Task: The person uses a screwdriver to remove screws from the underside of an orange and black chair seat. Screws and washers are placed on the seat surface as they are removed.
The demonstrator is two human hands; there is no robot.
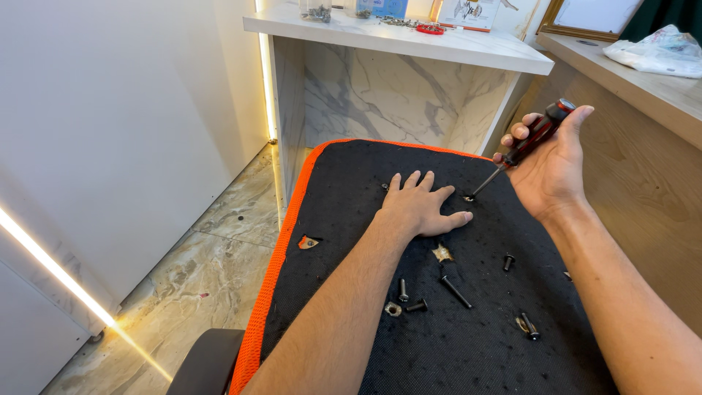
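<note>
Head | screwdriver (528,143) near seat (468,351) far edge | floor (219,249) open left

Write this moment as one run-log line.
left hand: flat on black fabric panel | right hand: red-and-black screwdriver, tip at screw | loose black bolts

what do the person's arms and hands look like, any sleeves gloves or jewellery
Both arms are bare up to the picture's lower edge: no sleeve shows on either. The left hand and the right hand wear no gloves, and no ring, watch or wristband can be seen. The forearms carry fine dark hair. The fingernails that show are short and unpainted.
</note>
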